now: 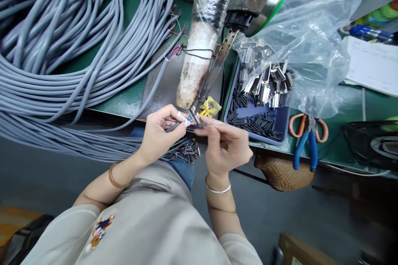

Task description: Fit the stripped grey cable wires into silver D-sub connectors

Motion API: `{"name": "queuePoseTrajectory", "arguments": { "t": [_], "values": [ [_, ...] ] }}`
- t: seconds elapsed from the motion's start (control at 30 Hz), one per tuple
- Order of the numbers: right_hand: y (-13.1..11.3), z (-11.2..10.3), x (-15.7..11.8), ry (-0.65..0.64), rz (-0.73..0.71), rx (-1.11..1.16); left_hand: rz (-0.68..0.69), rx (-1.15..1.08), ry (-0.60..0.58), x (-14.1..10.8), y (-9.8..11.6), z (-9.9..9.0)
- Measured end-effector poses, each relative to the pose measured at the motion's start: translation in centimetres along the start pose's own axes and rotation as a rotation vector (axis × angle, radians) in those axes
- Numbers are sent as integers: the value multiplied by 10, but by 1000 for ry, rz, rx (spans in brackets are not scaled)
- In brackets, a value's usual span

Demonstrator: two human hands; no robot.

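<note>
Between thumb and fingers, my left hand (164,130) pinches the end of a grey multi-core cable (172,127); white wrapping covers the fingertips. Coloured wires (189,117) fan out from that end to a metal multi-pin connector (195,115). My right hand (226,143) is closed at the connector's right side, thumb against fingers. What lies in its pinch is too small and blurred to name. Just beyond both hands, the soldering iron (219,58) points down beside a stained, plastic-wrapped pipe (192,70). A yellow sponge (212,107) sits below its tip.
Bundles of grey cables (77,76) cover the left side. Cable ends with connectors (188,151) hang below the table edge. On the right are a blue tray (248,109) of connectors and black sleeves, a plastic bag (323,49), pliers (306,145), and a solder spool (273,6) above.
</note>
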State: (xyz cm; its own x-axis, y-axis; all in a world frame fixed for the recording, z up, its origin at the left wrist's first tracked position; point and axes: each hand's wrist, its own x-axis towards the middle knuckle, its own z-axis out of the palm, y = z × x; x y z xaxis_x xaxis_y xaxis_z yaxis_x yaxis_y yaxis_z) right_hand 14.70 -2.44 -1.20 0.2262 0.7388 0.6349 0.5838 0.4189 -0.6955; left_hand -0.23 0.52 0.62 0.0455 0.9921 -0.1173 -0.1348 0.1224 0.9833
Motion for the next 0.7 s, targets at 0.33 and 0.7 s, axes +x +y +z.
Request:
{"name": "queuePoseTrajectory", "arguments": {
  "t": [0.33,0.7],
  "values": [
    [1,-14,-5,-44,68,-18,-17,-93,-37,-3,-5,-5],
    [5,4,-2,-90,-24,44,127,78,53,0,-2,3]
  ]
}}
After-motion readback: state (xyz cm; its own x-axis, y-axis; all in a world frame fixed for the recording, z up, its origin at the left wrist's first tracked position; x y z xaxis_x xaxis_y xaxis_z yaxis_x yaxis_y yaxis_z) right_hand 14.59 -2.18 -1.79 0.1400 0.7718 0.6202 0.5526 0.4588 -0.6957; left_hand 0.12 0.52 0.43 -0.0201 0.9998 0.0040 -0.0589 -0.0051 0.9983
